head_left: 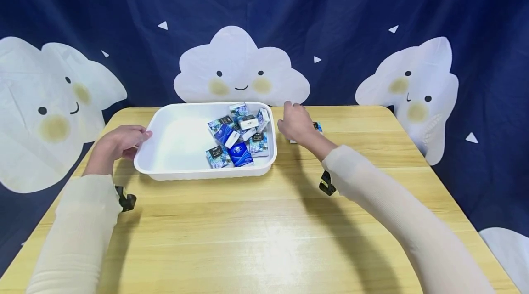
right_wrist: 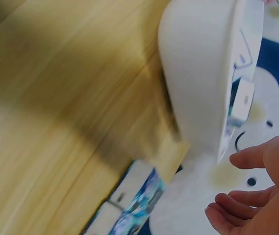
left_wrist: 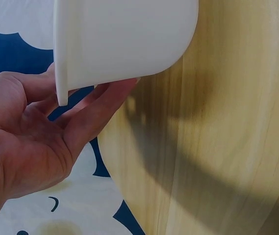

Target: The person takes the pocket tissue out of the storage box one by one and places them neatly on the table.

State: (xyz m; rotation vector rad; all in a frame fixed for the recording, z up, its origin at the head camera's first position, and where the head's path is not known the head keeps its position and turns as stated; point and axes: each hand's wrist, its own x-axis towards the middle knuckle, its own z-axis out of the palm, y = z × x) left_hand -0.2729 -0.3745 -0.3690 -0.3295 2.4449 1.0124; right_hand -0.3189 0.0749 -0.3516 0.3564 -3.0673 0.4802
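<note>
A white plastic tray (head_left: 177,175) stands toward the far side of the table, with several small tissue packs (head_left: 241,154) heaped in its right half. My left hand (head_left: 124,141) holds the tray's left end; in the left wrist view the thumb is at the rim (left_wrist: 61,58) and the fingers (left_wrist: 100,105) reach beneath the side wall. Just off the tray's right end is my right hand (head_left: 298,121), its fingers loosely bent with nothing between them in the right wrist view. Floral tissue packs (right_wrist: 134,191) lie on the table beside it, partly hidden by that hand in the head view.
The wooden table (head_left: 248,229) has rounded far corners. Right behind it hangs a dark blue curtain (head_left: 248,4) with smiling white clouds. A black wrist mount (head_left: 327,183) sits under the right sleeve, another (head_left: 125,198) by the left one.
</note>
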